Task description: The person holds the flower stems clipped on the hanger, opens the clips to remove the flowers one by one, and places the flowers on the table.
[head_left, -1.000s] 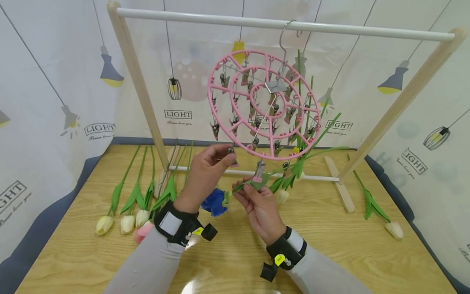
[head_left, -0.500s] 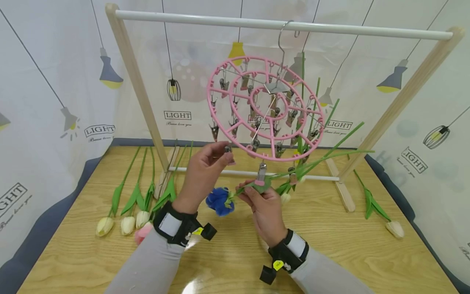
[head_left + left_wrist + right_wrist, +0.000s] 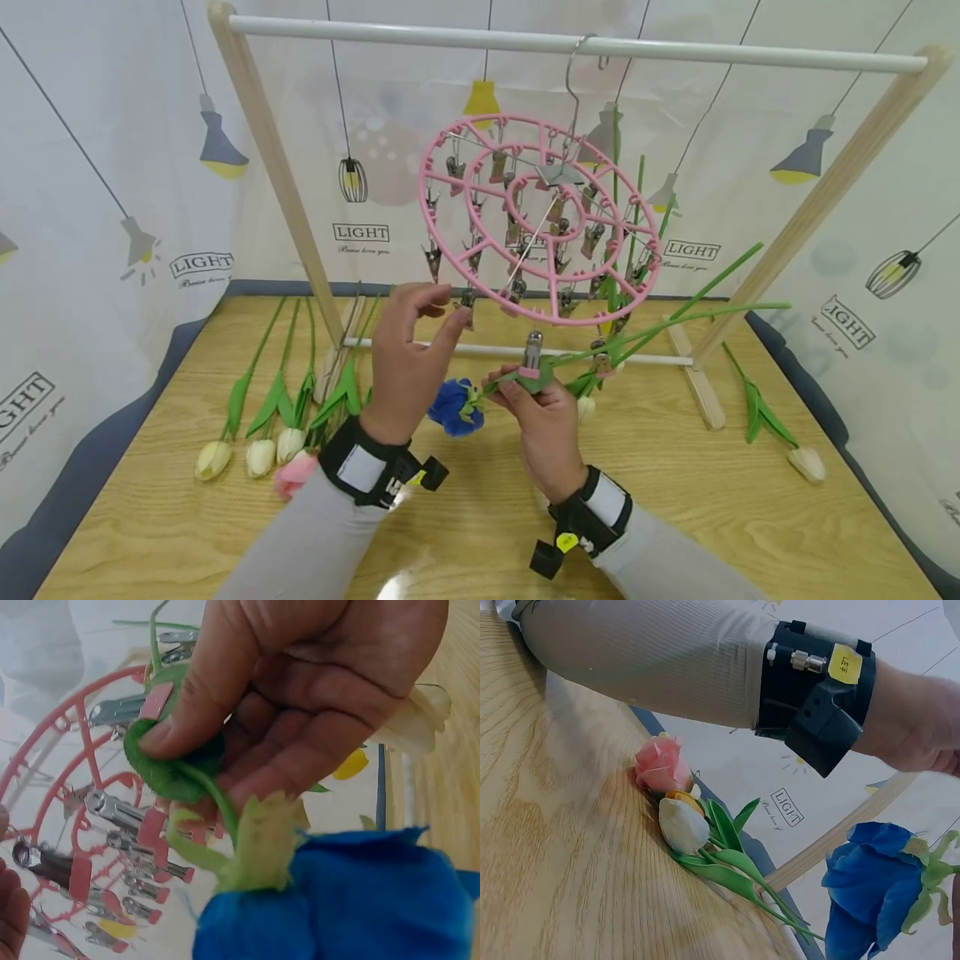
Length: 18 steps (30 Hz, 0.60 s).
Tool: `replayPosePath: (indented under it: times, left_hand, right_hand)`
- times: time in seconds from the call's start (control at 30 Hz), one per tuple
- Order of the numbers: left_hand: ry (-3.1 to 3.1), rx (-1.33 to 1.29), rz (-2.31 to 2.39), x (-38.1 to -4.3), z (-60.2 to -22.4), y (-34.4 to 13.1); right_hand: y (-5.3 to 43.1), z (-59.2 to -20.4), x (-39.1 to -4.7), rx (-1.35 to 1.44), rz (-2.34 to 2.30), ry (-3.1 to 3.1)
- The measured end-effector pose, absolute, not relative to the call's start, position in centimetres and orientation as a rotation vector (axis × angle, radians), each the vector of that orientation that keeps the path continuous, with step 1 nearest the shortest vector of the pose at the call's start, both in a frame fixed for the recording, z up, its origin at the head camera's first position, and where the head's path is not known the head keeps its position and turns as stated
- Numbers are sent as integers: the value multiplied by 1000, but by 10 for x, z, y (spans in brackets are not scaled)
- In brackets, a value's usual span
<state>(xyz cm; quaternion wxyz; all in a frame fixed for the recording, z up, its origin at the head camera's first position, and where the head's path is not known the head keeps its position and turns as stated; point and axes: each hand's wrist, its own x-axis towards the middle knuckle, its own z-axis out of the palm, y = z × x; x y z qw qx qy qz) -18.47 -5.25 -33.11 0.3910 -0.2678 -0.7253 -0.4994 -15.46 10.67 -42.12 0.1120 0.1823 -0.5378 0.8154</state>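
My right hand (image 3: 551,433) pinches a green leaf (image 3: 161,765) and the stem of a blue artificial rose (image 3: 456,408) between thumb and fingers. The rose head points left, and its stem runs right past the rack. A metal clip with pink tips (image 3: 531,358) bites on the leaf just above that thumb. My left hand (image 3: 408,367) is at the lower left rim of a pink round clip hanger (image 3: 555,321), thumb and forefinger apart. Another clip (image 3: 467,307) dangles beside the left thumb tip. In the left wrist view only the fingertips of the left hand (image 3: 11,911) show.
The hanger hooks on the white top bar (image 3: 480,42) of a wooden-legged rack. White tulips (image 3: 260,458) and a pink rose (image 3: 295,475) lie on the table at left, and one white tulip (image 3: 806,465) at right. Other stems (image 3: 633,208) stand behind the hanger's right side.
My left hand has spread its thumb and forefinger, letting go of the clip it pinched. The blue rose and my right hand have shifted slightly right, and the stem has swung lower.
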Motion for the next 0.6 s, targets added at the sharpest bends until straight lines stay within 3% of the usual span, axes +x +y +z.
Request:
replayPosePath:
  times: [0.27, 0.6]
  left_hand:
    - [-2078, -978, -1237, -173, -333, -33]
    - [-2435, -789, -1959, -178, -334, -15]
  right_hand:
    - [110, -419, -155, 514, 2406, -1567]
    - [112, -422, -155, 530, 2384, -1610]
